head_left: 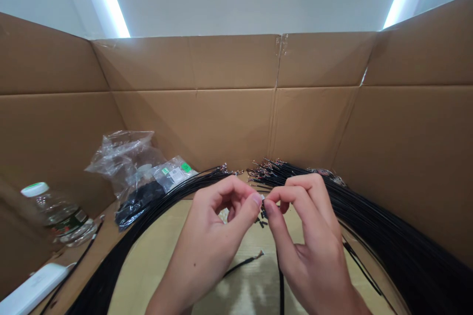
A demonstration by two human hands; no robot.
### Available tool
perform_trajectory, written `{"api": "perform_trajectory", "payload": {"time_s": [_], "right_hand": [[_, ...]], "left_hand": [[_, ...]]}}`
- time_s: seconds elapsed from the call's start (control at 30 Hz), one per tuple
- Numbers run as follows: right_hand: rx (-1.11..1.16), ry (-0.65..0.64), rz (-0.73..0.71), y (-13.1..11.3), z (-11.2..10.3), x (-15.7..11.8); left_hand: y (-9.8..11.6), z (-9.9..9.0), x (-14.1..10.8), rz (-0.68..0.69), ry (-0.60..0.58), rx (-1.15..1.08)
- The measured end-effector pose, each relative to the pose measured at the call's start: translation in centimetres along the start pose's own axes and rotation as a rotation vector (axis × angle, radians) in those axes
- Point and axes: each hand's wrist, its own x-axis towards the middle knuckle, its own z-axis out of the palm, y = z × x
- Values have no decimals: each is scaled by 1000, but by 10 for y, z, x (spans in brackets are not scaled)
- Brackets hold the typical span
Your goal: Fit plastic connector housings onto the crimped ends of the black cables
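My left hand and my right hand meet fingertip to fingertip at the centre, both pinched. Between them shows a tiny white connector, mostly covered by the fingers. A black cable hangs down beneath my right hand, its upper end hidden by the fingers. Behind the fingertips, several small black pieces lie on the yellowish work surface. Another cable end with bare coloured wires and a small tip rests beside my left wrist.
Thick black cable bundles curve along the left and right. At the left are plastic bags, a water bottle and a white device. Cardboard walls surround the surface.
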Motion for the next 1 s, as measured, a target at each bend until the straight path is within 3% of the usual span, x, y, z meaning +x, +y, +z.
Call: {"api": "perform_trajectory", "payload": {"time_s": [0.13, 0.3, 0.77, 1.0], "right_hand": [[136, -30, 143, -4, -4, 3], [143, -9, 163, -5, -5, 6], [-133, 65, -99, -4, -2, -2], [-129, 63, -110, -1, 3, -4]], "left_hand": [[4, 2, -1, 33, 57, 3], [4, 6, 1, 37, 76, -35], [0, 6, -1, 63, 89, 20], [-4, 1, 0, 54, -19, -27]]}}
